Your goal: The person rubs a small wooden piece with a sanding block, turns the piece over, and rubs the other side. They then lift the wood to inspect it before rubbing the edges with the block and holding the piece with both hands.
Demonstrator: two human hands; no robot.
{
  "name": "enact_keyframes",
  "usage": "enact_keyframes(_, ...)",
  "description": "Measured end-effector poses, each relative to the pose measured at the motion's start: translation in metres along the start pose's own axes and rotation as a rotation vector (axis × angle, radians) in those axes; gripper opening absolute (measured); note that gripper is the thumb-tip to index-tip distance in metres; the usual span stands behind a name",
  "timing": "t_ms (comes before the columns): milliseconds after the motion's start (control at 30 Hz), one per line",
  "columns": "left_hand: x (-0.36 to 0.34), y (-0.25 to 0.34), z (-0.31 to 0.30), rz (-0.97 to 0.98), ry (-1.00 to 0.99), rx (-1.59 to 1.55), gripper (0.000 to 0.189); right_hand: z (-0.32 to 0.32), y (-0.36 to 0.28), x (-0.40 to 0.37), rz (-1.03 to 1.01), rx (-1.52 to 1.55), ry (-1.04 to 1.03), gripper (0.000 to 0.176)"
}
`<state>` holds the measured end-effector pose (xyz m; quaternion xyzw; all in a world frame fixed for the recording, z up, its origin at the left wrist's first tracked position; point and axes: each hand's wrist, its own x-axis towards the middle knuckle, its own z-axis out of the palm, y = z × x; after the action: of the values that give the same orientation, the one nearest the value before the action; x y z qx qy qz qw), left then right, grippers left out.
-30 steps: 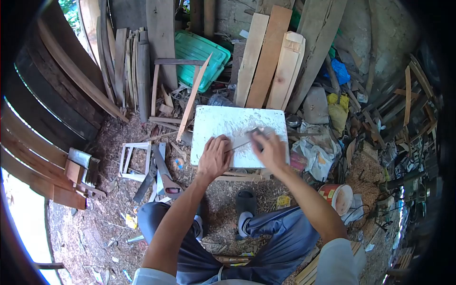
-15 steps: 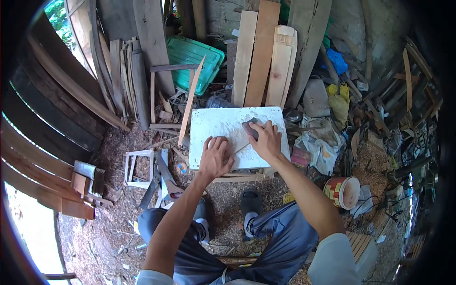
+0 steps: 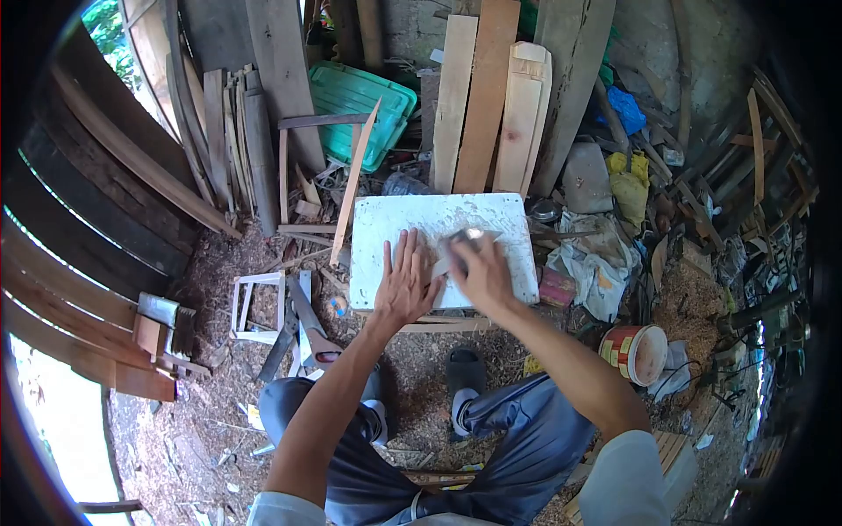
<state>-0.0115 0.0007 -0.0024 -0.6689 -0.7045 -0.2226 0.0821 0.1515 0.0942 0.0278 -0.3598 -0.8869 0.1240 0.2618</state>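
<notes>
A white slab (image 3: 386,228) lies on the ground in front of my knees. My left hand (image 3: 405,282) rests flat on it with the fingers spread, pressing beside a thin pale strip (image 3: 442,263) that runs between my hands. My right hand (image 3: 482,273) is closed around a small grey block (image 3: 462,237), which sits on the far end of the strip near the slab's middle. The two hands almost touch. The part of the strip under my palms is hidden.
Wooden planks (image 3: 487,96) lean against the back wall beside a green plastic crate (image 3: 360,101). A handsaw (image 3: 307,326) and a small white frame (image 3: 259,305) lie left of the slab. At the right stands a red and white bucket (image 3: 636,351) among rags and scrap wood. Sawdust covers the ground.
My right hand has pulled the grey block back from the slab's far edge toward me. My left hand has slid forward and spread its fingers flat.
</notes>
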Motion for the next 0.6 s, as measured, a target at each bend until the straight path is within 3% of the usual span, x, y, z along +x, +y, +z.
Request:
enact_keyframes(100, 0.004, -0.002, -0.001, -0.019, -0.174, -0.022, 0.076, -0.012, -0.007, 0.003, 0.013, -0.057, -0.111, 0.035)
enact_keyframes(167, 0.005, -0.001, -0.001, -0.023, -0.196, -0.022, 0.073, -0.014, 0.023, 0.019, 0.189, -0.129, -0.036, 0.035)
enact_keyframes(267, 0.004, -0.002, 0.002, -0.033, -0.189, -0.018, 0.064, -0.017, 0.031, 0.015, 0.156, -0.175, 0.132, 0.035)
enact_keyframes(300, 0.004, -0.001, 0.003, -0.032, -0.184, -0.028, 0.064, -0.018, 0.019, 0.012, 0.201, -0.044, 0.014, 0.038)
enact_keyframes(367, 0.003, 0.0, 0.005, -0.047, -0.171, -0.019, 0.062, -0.008, 0.009, -0.008, -0.092, 0.091, -0.017, 0.035)
enact_keyframes(400, 0.004, -0.001, 0.005, -0.058, -0.168, -0.008, 0.06, -0.025, -0.007, -0.01, -0.04, -0.067, -0.128, 0.032)
enact_keyframes(533, 0.002, -0.001, 0.007, -0.067, -0.158, 0.018, 0.061, -0.035, 0.019, 0.019, 0.201, -0.277, -0.06, 0.031)
enact_keyframes(600, 0.004, 0.003, 0.002, -0.084, -0.242, 0.074, 0.062, -0.017, 0.014, 0.011, 0.19, -0.145, -0.073, 0.031)
